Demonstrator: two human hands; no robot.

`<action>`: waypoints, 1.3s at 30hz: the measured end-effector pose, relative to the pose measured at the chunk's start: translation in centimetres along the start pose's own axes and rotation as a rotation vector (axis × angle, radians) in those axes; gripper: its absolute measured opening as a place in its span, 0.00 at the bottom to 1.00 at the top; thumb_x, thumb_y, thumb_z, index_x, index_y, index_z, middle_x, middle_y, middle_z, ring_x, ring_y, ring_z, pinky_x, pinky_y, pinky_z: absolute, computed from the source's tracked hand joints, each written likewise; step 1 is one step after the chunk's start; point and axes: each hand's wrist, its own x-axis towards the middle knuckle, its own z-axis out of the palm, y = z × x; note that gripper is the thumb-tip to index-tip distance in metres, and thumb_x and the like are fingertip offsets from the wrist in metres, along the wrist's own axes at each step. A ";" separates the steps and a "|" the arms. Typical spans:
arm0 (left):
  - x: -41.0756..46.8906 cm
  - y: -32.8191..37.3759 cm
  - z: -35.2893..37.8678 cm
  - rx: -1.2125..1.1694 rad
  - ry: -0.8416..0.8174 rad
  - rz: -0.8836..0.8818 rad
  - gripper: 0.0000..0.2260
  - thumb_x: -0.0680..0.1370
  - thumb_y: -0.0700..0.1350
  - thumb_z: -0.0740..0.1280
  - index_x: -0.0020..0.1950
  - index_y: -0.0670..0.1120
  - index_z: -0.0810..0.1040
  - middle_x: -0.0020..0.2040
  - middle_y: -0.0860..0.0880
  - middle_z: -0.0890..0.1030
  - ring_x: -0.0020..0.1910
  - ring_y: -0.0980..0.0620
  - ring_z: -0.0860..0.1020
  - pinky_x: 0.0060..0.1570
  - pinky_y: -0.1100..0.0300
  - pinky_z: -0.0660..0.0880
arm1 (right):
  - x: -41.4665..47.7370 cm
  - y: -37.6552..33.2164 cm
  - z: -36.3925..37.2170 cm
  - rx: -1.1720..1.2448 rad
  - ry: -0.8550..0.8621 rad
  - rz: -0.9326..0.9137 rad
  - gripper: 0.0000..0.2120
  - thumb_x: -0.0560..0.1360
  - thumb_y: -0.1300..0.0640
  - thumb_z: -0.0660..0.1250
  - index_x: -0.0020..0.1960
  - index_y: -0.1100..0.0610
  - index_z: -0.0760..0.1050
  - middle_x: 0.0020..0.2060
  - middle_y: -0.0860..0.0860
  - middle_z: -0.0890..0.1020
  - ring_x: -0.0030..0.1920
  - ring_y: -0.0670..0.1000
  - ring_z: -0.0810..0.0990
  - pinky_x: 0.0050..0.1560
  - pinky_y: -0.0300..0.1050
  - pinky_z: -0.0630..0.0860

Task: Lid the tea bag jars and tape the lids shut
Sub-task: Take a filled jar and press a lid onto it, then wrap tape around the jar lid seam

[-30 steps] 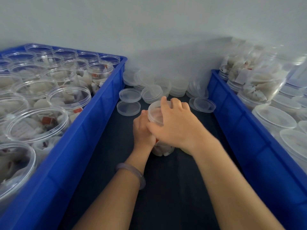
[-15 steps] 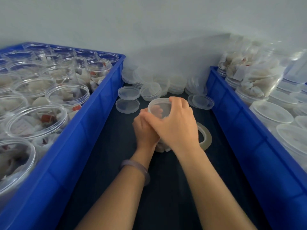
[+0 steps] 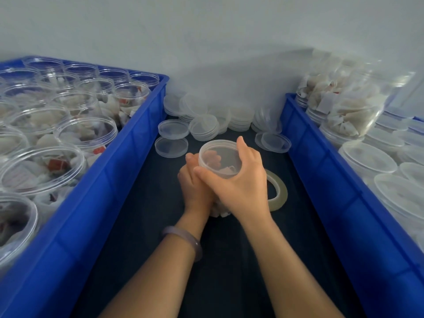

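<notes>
Jar (image 3: pixel 219 211): upright on the table, long axis vertical, between the 2 hands.
Lid (image 3: pixel 220 157): seated on the jar mouth.
Left hand (image 3: pixel 195 187): curled round the jar's side.
Right hand (image 3: pixel 241 182): fingers and thumb clasp the lid rim.
Tape roll (image 3: pixel 278 191): flat, just right of the right hand, which is nearer and likely reaches for it next.

Backs onto a plain, pale grey-white wall (image 3: pixel 206 31), bare and unmarked, closing off the whole far side. Shows a dark, near-black matte desk (image 3: pixel 142 226) as a narrow strip running straight toward that wall. Sits hemmed in by the left crate (image 3: pixel 96 214) and the right crate (image 3: pixel 332 203), both bright blue plastic. Glows under soft, even light, with only a faint grey shadow low on the wall toward the right.
</notes>
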 end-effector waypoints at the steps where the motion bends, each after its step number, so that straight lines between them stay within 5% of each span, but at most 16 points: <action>1: -0.1 0.0 0.0 -0.002 -0.003 0.002 0.25 0.82 0.49 0.47 0.35 0.52 0.80 0.30 0.57 0.81 0.33 0.63 0.79 0.39 0.66 0.74 | 0.0 -0.1 0.1 -0.008 0.015 0.007 0.57 0.57 0.33 0.74 0.77 0.53 0.54 0.69 0.47 0.66 0.69 0.44 0.64 0.67 0.41 0.63; 6: 0.8 -0.1 -0.3 0.002 0.093 0.024 0.21 0.77 0.58 0.51 0.43 0.49 0.81 0.40 0.54 0.83 0.44 0.56 0.81 0.41 0.66 0.74 | 0.2 2.3 -2.3 0.100 -0.291 0.184 0.65 0.55 0.31 0.74 0.78 0.50 0.39 0.75 0.46 0.60 0.75 0.45 0.57 0.66 0.38 0.59; 9: 1.1 -0.2 -0.5 0.020 0.052 -0.013 0.21 0.83 0.52 0.48 0.50 0.52 0.80 0.47 0.55 0.82 0.53 0.54 0.80 0.52 0.64 0.73 | 0.2 5.9 -4.9 -0.326 -0.405 0.198 0.44 0.67 0.39 0.73 0.76 0.53 0.59 0.72 0.48 0.65 0.74 0.51 0.60 0.71 0.46 0.61; 12: 1.1 -0.5 -1.7 0.139 -0.040 -0.015 0.20 0.83 0.54 0.49 0.62 0.48 0.77 0.52 0.57 0.78 0.54 0.63 0.76 0.52 0.70 0.70 | 0.1 7.5 -5.7 -0.551 -0.526 0.202 0.31 0.71 0.45 0.72 0.70 0.53 0.69 0.74 0.49 0.63 0.75 0.53 0.57 0.75 0.51 0.57; 15: 0.6 -0.4 -3.9 0.226 -0.015 0.163 0.14 0.82 0.50 0.58 0.64 0.47 0.72 0.53 0.60 0.74 0.49 0.75 0.72 0.47 0.80 0.66 | 0.1 7.0 -5.8 -0.471 -0.476 0.143 0.12 0.74 0.50 0.70 0.57 0.49 0.78 0.67 0.45 0.73 0.72 0.49 0.64 0.71 0.45 0.60; 17: 0.0 0.2 -4.8 0.245 -0.036 0.282 0.15 0.78 0.53 0.62 0.63 0.50 0.71 0.53 0.59 0.74 0.53 0.71 0.73 0.49 0.77 0.68 | -0.1 6.6 -6.1 -0.345 -0.445 0.153 0.04 0.74 0.49 0.69 0.48 0.45 0.78 0.52 0.40 0.80 0.59 0.43 0.75 0.57 0.38 0.70; 19: -0.1 0.8 -4.8 0.235 -0.145 0.290 0.25 0.74 0.58 0.64 0.68 0.51 0.67 0.62 0.58 0.72 0.62 0.64 0.72 0.56 0.71 0.70 | -0.3 5.9 -6.2 -0.235 -0.419 0.180 0.05 0.72 0.46 0.70 0.45 0.45 0.77 0.41 0.42 0.82 0.45 0.41 0.80 0.44 0.38 0.75; 22: 0.5 1.4 -4.0 0.117 -0.380 0.133 0.35 0.71 0.61 0.69 0.74 0.57 0.59 0.66 0.65 0.67 0.67 0.67 0.67 0.59 0.72 0.67 | -0.7 5.1 -5.8 -0.157 -0.389 0.164 0.08 0.70 0.46 0.71 0.43 0.49 0.77 0.36 0.48 0.83 0.40 0.47 0.82 0.43 0.47 0.80; 26: 0.9 1.2 -4.0 0.050 -0.419 0.155 0.22 0.67 0.65 0.70 0.59 0.73 0.67 0.57 0.70 0.76 0.62 0.69 0.72 0.55 0.74 0.70 | -0.9 4.9 -5.4 -0.058 -0.319 0.138 0.08 0.71 0.49 0.70 0.43 0.52 0.76 0.36 0.52 0.82 0.38 0.52 0.82 0.42 0.51 0.80; 30: 1.1 1.1 -4.4 0.022 -0.434 0.165 0.20 0.64 0.69 0.68 0.54 0.79 0.68 0.67 0.59 0.74 0.66 0.67 0.69 0.57 0.75 0.68 | -0.9 5.1 -5.2 0.134 -0.251 0.123 0.07 0.73 0.56 0.69 0.44 0.59 0.75 0.27 0.51 0.79 0.27 0.42 0.75 0.28 0.35 0.70; 35: 0.5 1.3 -4.4 0.114 -0.468 0.166 0.28 0.71 0.62 0.63 0.70 0.62 0.61 0.66 0.67 0.71 0.66 0.68 0.68 0.58 0.75 0.67 | -1.2 5.0 -5.1 0.414 -0.169 0.027 0.07 0.76 0.61 0.65 0.40 0.62 0.72 0.24 0.51 0.71 0.23 0.42 0.68 0.24 0.33 0.65; 37: -0.4 1.8 -4.3 0.264 -0.315 0.299 0.34 0.75 0.58 0.62 0.76 0.45 0.59 0.72 0.50 0.68 0.70 0.55 0.67 0.66 0.64 0.67 | -1.3 5.0 -5.1 0.473 -0.147 0.009 0.07 0.73 0.59 0.62 0.39 0.63 0.71 0.25 0.53 0.70 0.23 0.42 0.67 0.23 0.33 0.64; 39: -1.4 2.6 -4.2 0.376 -0.137 0.650 0.26 0.78 0.52 0.63 0.68 0.35 0.68 0.62 0.41 0.72 0.60 0.49 0.74 0.59 0.60 0.73 | -1.3 5.3 -5.2 0.483 -0.137 -0.009 0.11 0.71 0.57 0.58 0.39 0.66 0.69 0.26 0.53 0.70 0.24 0.43 0.68 0.23 0.34 0.64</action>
